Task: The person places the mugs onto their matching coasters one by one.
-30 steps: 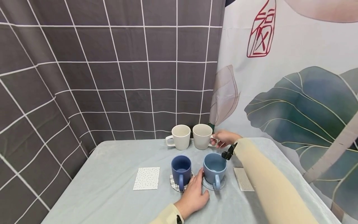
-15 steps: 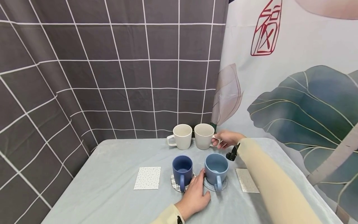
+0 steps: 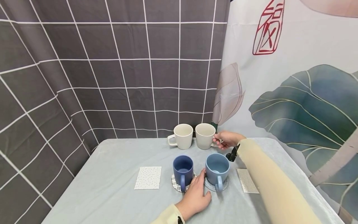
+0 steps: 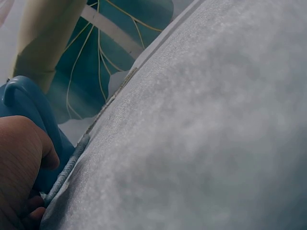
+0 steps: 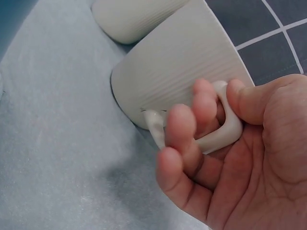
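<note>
My right hand point(image 3: 227, 139) holds the handle of the right-hand cream mug point(image 3: 205, 137), which stands upright at the back of the table. In the right wrist view, curled fingers point(image 5: 178, 127) pass through that handle and the thumb lies on top of it. A second cream mug point(image 3: 183, 136) stands close on its left, handle pointing left. My left hand point(image 3: 195, 199) rests on the table between a dark blue mug point(image 3: 182, 169) and a light blue mug point(image 3: 217, 165), fingers extended. In the left wrist view, the light blue mug point(image 4: 36, 108) is partly hidden behind the left hand point(image 4: 19, 163).
Under the dark blue mug lies a round checked coaster point(image 3: 175, 184); a round grey-blue coaster point(image 3: 210, 186) is beneath the light blue one. A white speckled square coaster point(image 3: 148, 178) lies to the left. The right sleeve partly covers a beige square coaster point(image 3: 246, 180).
The head view has shifted slightly, so everything appears a little further right. Both hands and all the mugs keep practically the same places on the table.
</note>
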`<state>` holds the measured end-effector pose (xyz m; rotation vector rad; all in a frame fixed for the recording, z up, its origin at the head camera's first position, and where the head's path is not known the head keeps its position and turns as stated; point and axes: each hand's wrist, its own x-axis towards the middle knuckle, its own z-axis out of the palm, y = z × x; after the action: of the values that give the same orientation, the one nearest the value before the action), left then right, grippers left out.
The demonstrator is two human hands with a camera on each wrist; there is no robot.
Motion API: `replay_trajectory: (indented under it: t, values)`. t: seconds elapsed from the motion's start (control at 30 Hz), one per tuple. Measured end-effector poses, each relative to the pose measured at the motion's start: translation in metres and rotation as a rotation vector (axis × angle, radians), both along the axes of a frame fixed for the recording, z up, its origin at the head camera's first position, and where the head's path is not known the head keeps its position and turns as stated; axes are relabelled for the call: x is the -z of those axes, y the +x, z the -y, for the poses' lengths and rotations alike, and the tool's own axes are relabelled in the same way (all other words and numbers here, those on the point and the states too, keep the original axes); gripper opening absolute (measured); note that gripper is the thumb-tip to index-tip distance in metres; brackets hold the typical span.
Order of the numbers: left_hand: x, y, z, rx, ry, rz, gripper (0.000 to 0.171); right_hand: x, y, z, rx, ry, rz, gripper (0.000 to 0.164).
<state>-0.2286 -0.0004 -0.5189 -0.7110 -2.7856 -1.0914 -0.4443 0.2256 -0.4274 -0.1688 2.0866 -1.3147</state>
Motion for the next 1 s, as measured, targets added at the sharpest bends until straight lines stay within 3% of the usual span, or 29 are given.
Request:
replay_trajectory:
  t: [0.33, 0.73, 1.0]
  values:
    - [-0.001, 0.003, -0.002, 0.008, -0.005, 0.009, 0.079, -0.001, 0.006, -0.006, 0.011, 0.007, -0.033, 0.032]
    - [0.000, 0.004, -0.003, 0.004, -0.006, -0.036, 0.079, -0.001, 0.015, -0.011, 0.048, -0.031, -0.077, 0.034]
    - [0.003, 0.002, -0.002, -0.015, 0.046, -0.050, 0.080, -0.005, 0.021, -0.020, 0.092, -0.075, -0.104, 0.032]
